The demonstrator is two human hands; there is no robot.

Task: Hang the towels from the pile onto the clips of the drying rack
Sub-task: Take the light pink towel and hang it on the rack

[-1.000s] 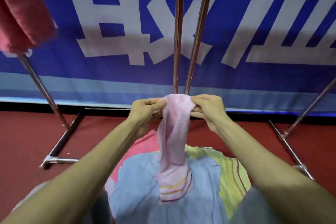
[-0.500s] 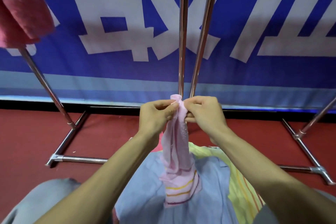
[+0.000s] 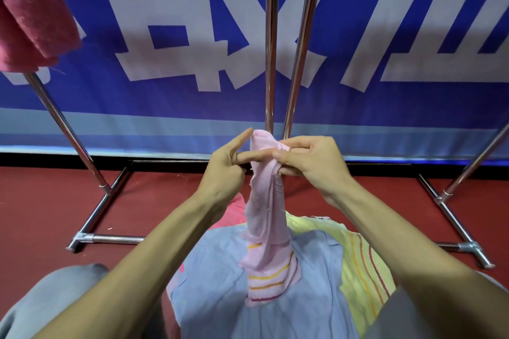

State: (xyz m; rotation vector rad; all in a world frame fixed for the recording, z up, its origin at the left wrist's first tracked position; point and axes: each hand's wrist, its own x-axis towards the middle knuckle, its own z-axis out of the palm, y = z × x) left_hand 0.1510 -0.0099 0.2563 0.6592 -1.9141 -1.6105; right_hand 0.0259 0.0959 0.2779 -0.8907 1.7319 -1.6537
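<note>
Right hand grips pink towel top, fingers curled; left hand pinches it between thumb and forefinger

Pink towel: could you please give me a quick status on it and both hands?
Left hand, right hand both pinching pink towel at its top. Towel hangs bunched, lower end on pile. Rack poles right behind; no clips in view.
</note>
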